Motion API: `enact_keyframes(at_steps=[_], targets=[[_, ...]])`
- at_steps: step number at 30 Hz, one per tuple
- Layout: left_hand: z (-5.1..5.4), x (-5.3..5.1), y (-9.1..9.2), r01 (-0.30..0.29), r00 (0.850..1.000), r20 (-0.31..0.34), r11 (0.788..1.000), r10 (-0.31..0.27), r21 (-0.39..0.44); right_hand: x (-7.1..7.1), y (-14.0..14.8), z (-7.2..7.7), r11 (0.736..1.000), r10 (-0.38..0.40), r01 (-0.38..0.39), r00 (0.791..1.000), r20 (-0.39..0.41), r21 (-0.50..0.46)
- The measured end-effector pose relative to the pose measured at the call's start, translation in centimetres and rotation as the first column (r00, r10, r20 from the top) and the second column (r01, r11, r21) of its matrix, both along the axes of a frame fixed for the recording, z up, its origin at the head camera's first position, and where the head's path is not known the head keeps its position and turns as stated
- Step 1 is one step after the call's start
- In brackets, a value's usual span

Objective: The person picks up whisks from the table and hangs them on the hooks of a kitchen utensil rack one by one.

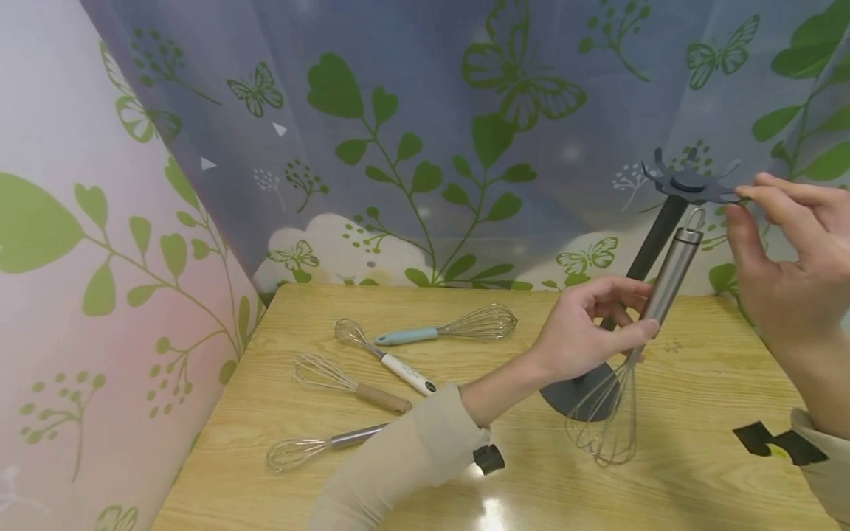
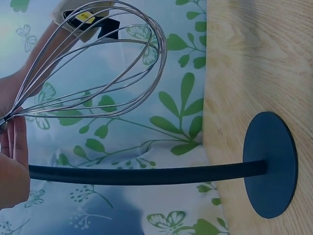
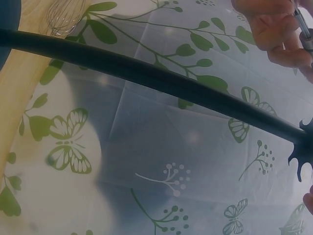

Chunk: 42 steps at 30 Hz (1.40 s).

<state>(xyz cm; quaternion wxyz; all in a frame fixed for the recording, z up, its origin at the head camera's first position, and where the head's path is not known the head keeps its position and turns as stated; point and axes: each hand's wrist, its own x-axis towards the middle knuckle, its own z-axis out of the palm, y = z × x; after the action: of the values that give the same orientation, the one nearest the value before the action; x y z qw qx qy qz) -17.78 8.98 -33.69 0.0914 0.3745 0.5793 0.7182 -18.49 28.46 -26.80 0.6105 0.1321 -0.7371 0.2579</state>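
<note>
The pale wood-grained worktop (image 1: 724, 413) was backed along its far and left edges by a backdrop (image 1: 425, 81) printed with green leaves and butterflies. A steel-handled whisk (image 1: 667, 276) was held in the left hand (image 1: 584, 328), the lower part of its handle being gripped between thumb and fingers. From this grip the upper handle and hanging loop projected upward and to the right, while the wires were directed downward, clear of the worktop. The whisk was tilted, its loop being placed just below the hooked top (image 1: 687, 184) of a dark stand (image 1: 654, 242). One hook at the right of this top was pinched between thumb and fingertips of the right hand (image 1: 797, 273). The stand was supported by a round base (image 1: 561, 394) on the right half of the worktop. Four further whisks were laid towards the left edge: a blue-handled one (image 1: 406, 336) nearest the far edge, then a white-handled one (image 1: 408, 374), a brown-handled one (image 1: 381, 398) and a second steel-handled one (image 1: 355, 437), its handle partly hidden by the left sleeve (image 1: 412, 450).
</note>
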Motion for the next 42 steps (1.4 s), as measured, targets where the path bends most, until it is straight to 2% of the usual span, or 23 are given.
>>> enact_keyframes(at_steps=[9, 16, 25, 33, 42], targets=[[0.3, -0.1, 0.0, -0.004, 1.000, -0.001, 1.000, 0.004, 0.016, -0.1, -0.1, 0.0, 1.000, 0.003, -0.003, 1.000, -0.005, -0.023], [0.8, -0.2, 0.1, -0.019, 1.000, -0.021, 1.000, 0.019, 0.005, -0.3, -0.2, 0.0, 1.000, 0.006, -0.007, 1.000, -0.025, -0.003], [1.1, -0.5, 0.2, -0.018, 0.999, -0.029, 1.000, 0.019, 0.015, -0.3, -0.1, 0.0, 1.000, 0.008, -0.008, 1.000, -0.006, 0.001], [1.0, -0.7, 0.4, -0.005, 1.000, 0.017, 1.000, 0.005, 0.029, -0.5, 0.0, 0.0, 1.000, 0.003, -0.003, 1.000, 0.004, -0.001], [0.6, -1.0, 0.6, -0.021, 1.000, -0.018, 1.000, 0.021, 0.014, -0.4, 0.2, 0.0, 1.000, -0.006, 0.006, 0.999, 0.040, -0.012]])
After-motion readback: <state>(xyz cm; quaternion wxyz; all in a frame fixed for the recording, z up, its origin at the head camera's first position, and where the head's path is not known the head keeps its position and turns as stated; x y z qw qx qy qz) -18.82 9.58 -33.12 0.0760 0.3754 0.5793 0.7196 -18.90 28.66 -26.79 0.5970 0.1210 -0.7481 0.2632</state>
